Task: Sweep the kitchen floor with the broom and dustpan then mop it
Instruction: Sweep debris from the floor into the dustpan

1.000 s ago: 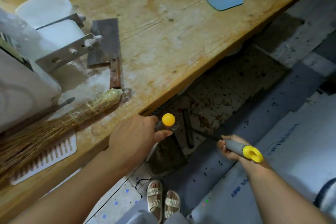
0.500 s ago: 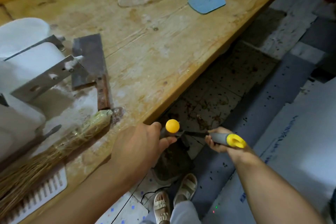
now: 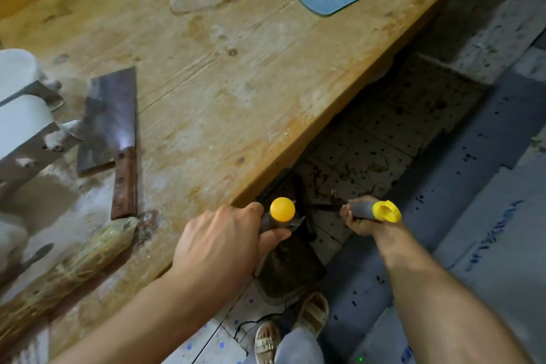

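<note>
floor (image 3: 384, 139): dirty speckled tiles, grey mats right | table (image 3: 236, 83): worn wood, left, cleaver (image 3: 110, 124) on it | left hand (image 3: 218, 248) curled round dustpan (image 3: 291, 269) handle at table edge, pan below on floor | right hand (image 3: 362, 220) gripping broom handle (image 3: 373, 210), just right

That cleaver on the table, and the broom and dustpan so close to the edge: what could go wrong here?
The cleaver lies near the left hand; a stray elbow might knock it off. The dustpan stands beside sandalled feet, so debris could spill on them. Both handles pass right under the table edge and may catch.
</note>
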{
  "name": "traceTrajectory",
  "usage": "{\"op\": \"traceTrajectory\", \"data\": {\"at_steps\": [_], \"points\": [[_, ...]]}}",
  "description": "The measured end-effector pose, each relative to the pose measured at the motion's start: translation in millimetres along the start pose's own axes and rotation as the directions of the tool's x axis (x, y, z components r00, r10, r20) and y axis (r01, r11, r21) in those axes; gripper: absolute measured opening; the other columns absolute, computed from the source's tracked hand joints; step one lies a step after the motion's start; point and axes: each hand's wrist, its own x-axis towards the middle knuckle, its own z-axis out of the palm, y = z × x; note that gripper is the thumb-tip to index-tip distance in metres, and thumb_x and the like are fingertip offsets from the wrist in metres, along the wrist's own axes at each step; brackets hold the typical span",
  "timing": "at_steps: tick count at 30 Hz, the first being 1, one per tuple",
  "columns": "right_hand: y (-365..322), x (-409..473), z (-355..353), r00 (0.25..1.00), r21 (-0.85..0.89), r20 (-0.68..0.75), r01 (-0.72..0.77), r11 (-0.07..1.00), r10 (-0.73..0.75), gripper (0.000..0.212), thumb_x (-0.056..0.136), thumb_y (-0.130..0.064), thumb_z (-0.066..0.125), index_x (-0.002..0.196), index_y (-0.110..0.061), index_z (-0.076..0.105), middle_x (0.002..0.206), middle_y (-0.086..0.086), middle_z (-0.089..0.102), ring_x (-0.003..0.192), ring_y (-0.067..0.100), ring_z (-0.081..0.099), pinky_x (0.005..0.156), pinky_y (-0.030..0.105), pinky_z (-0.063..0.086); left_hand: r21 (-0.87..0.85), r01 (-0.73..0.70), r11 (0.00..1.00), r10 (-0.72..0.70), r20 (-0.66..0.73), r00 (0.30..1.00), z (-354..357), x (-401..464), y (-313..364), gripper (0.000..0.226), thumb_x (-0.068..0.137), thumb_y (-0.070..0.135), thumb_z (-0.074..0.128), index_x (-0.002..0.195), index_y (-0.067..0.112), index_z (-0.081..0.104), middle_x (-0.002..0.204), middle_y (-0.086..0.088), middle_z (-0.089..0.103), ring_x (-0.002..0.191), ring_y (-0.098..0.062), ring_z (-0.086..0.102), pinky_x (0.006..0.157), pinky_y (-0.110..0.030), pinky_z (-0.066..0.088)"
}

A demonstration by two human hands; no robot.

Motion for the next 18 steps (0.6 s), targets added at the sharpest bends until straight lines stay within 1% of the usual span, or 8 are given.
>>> {"op": "traceTrajectory", "data": {"at_steps": [2,4,7,9,12,15,16,18], "points": [[-16.4,-3.3,-1.3,1.0,0.055,0.003,0.023,0.998,-0.023,0.029,0.099,-0.018,0.035,0.08,-0.001,0.048,0.068,0.015,0.051,0.042,0.024,0.056,0.033,0.015,0.042,0.005,0.003,1.0,-0.003,0.01,1.0,-2.9,8.4,6.9,0.045,0.083,0.072,0.023,0.083,0.029,0.035,0.064,0.006,0.036,0.083,-0.022,0.061,0.058,-0.029,0.034],[-37.0,-3.6,-6.7,0.999,0.068,0.031,0.012,0.998,-0.014,0.034,0.101,-0.021,0.032,0.079,0.0,0.048,0.06,0.018,0.053,0.049,0.022,0.055,0.033,0.015,0.042,0.016,-0.003,1.0,0.002,0.022,1.0,-5.0,19.4,16.7,0.045,0.082,0.072,0.021,0.083,0.029,0.035,0.064,0.006,0.038,0.081,-0.021,0.061,0.057,-0.029,0.036],[-63.0,-3.3,-14.7,1.0,0.087,-0.019,0.004,0.996,-0.002,0.032,0.1,-0.026,0.034,0.082,-0.002,0.046,0.05,0.02,0.054,0.035,0.025,0.056,0.032,0.018,0.043,0.025,-0.006,1.0,0.005,0.02,1.0,-8.1,31.1,29.2,0.045,0.082,0.072,0.02,0.084,0.03,0.036,0.064,0.005,0.039,0.08,-0.02,0.06,0.057,-0.029,0.038],[-80.8,-6.9,-19.3,0.999,0.061,-0.031,0.032,0.998,-0.03,0.029,0.099,-0.024,0.034,0.081,-0.004,0.046,0.049,0.018,0.054,0.034,0.023,0.055,0.033,0.017,0.044,0.043,-0.004,0.999,0.004,0.007,1.0,-9.1,39.9,38.4,0.045,0.082,0.072,0.021,0.084,0.03,0.037,0.064,0.004,0.039,0.081,-0.021,0.06,0.058,-0.03,0.037],[-92.8,-29.9,-16.5,0.999,0.125,0.003,0.05,0.991,-0.051,0.027,0.092,-0.013,0.038,0.073,0.002,0.051,0.048,0.018,0.052,0.044,0.019,0.053,0.034,0.018,0.042,0.052,-0.016,0.999,0.016,-0.004,1.0,-9.9,48.0,45.1,0.049,0.078,0.073,0.017,0.086,0.031,0.04,0.063,0.005,0.041,0.069,-0.018,0.055,0.053,-0.028,0.036],[-108.4,-40.4,-15.7,0.986,0.209,-0.047,0.164,0.964,-0.158,0.017,0.087,-0.007,0.039,0.074,0.001,0.046,0.061,0.017,0.05,0.057,0.018,0.048,0.046,0.017,0.042,0.061,-0.016,0.998,0.018,-0.024,1.0,-11.4,54.6,52.1,0.058,0.072,0.073,0.01,0.094,0.033,0.046,0.062,0.005,0.042,0.058,-0.014,0.044,0.048,-0.025,0.032],[-112.1,-40.7,-16.8,0.987,0.205,-0.037,0.164,0.965,-0.159,0.008,0.078,-0.005,0.041,0.075,0.001,0.046,0.058,0.018,0.051,0.056,0.018,0.049,0.043,0.018,0.042,0.055,-0.014,0.998,0.016,-0.032,0.999,-11.9,56.9,54.3,0.06,0.072,0.073,0.01,0.096,0.034,0.048,0.062,0.005,0.043,0.058,-0.014,0.044,0.048,-0.026,0.033],[-116.7,-38.0,-23.6,0.987,0.04,-0.049,0.152,0.988,-0.15,0.007,0.073,-0.006,0.046,0.078,-0.002,0.046,0.048,0.016,0.054,0.042,0.018,0.056,0.032,0.016,0.041,0.034,-0.02,0.999,0.021,-0.044,0.999,-13.6,60.4,58.2,0.06,0.073,0.073,0.011,0.097,0.033,0.049,0.063,0.005,0.044,0.061,-0.016,0.05,0.052,-0.028,0.039]]}}
